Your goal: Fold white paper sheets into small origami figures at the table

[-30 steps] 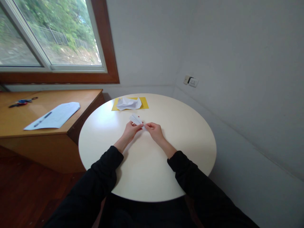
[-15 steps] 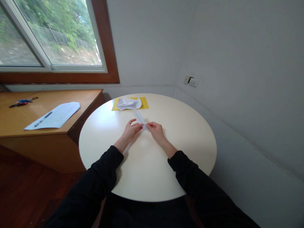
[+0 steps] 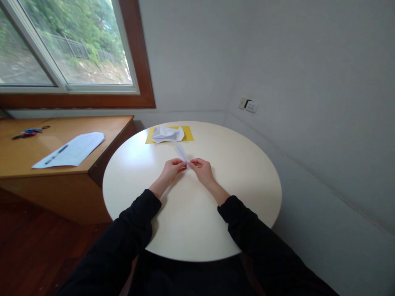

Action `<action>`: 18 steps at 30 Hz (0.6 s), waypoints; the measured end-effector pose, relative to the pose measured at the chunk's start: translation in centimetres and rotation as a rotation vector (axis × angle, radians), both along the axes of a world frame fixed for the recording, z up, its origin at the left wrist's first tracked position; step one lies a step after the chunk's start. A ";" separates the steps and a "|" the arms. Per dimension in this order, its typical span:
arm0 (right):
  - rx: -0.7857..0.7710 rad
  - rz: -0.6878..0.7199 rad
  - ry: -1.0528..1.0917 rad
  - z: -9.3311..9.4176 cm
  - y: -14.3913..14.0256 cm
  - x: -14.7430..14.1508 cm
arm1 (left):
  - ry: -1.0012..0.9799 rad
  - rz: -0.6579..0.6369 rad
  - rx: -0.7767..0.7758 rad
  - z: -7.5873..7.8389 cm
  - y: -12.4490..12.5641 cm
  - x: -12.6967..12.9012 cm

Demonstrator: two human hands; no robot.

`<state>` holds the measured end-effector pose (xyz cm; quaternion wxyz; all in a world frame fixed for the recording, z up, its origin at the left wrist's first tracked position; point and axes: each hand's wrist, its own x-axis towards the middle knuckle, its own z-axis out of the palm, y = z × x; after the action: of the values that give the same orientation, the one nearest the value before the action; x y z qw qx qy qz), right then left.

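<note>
Between my two hands, over the middle of the round white table (image 3: 197, 213), is a narrow folded piece of white paper (image 3: 181, 151). Its loose end points away from me and slightly left. My left hand (image 3: 172, 170) pinches its near end from the left, fingers curled together. From the other side, my right hand (image 3: 201, 169) grips the same end between thumb and fingers. The fingertips nearly meet and hide the lowest part of the paper.
At the table's far edge, crumpled white paper (image 3: 168, 134) lies on a yellow sheet (image 3: 188, 134). A wooden desk (image 3: 114, 127) on the left bears white sheets (image 3: 80, 149) with a pen (image 3: 56, 154), and scissors (image 3: 31, 132). Walls stand behind and to the right.
My left hand's fingers have closed in on the paper's near end, closer to my right fingertips. The folded paper looks narrower. My right hand has barely moved.
</note>
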<state>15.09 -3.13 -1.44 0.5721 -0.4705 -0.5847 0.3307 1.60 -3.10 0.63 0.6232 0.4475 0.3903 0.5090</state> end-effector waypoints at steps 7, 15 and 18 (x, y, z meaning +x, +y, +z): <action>0.042 -0.028 -0.128 0.2 -0.4 0.0 | 0.082 0.048 0.047 0.0 -0.1 0.2; 0.029 -0.029 -0.148 0.3 -0.4 0.0 | 0.128 0.056 0.088 -0.1 -0.1 0.3; 0.044 -0.036 -0.168 0.4 -0.5 0.0 | 0.143 0.065 0.113 -0.3 0.0 0.3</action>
<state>15.12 -3.61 -1.08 0.5371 -0.4942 -0.6294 0.2668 1.89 -3.07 0.36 0.5506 0.5041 0.4187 0.5171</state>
